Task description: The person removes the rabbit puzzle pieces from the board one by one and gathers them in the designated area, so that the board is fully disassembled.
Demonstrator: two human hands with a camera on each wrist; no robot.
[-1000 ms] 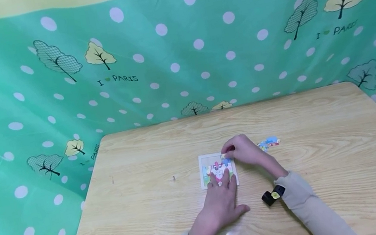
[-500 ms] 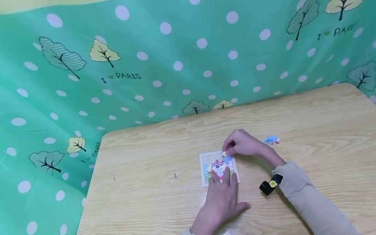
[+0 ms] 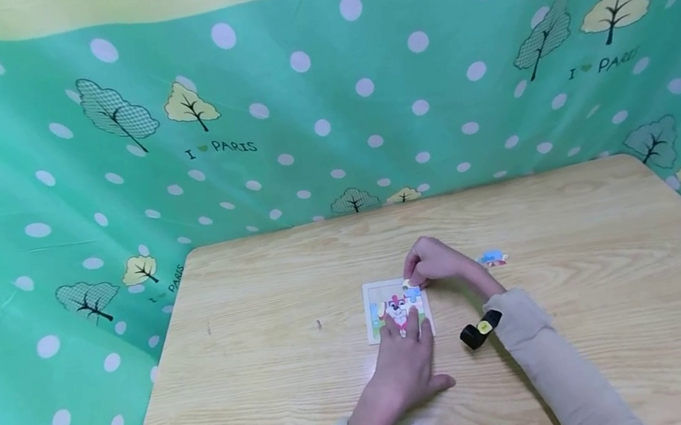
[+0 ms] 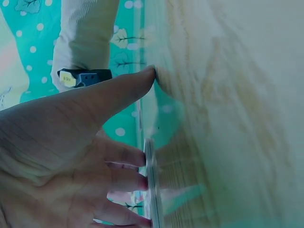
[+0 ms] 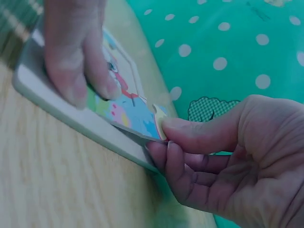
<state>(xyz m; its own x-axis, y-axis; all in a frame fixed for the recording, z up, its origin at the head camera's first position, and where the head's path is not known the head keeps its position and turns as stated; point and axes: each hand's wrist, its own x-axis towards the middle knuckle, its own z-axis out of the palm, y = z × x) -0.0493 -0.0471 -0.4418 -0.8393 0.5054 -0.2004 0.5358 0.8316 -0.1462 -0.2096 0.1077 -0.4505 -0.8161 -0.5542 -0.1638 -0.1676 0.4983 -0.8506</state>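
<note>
A small jigsaw puzzle in a white tray (image 3: 369,317) lies on the table, its picture a pink and white cartoon dog. My left hand (image 3: 402,370) presses straight fingertips on the puzzle's lower part, thumb spread to the right. At the upper right corner, my right hand (image 3: 433,260) pinches a puzzle piece (image 5: 159,117) between thumb and fingers. This piece shows yellow and blue and overlaps the joined pieces (image 5: 137,114) in the right wrist view. That edge of the picture is lifted above the tray rim. In the left wrist view the tray (image 4: 151,185) is seen edge-on under the fingertips.
Several loose puzzle pieces (image 3: 494,258) lie right of the tray, partly behind the right wrist. A tiny dark speck (image 3: 318,324) sits on the wooden table (image 3: 260,378) to the left. A green dotted cloth (image 3: 269,118) hangs behind the table and at its sides.
The right hand keeps its pinch at the tray's upper right corner, its forearm shifting slightly left. Its wrist covers more of the loose pieces than a second ago. The left hand stays put.
</note>
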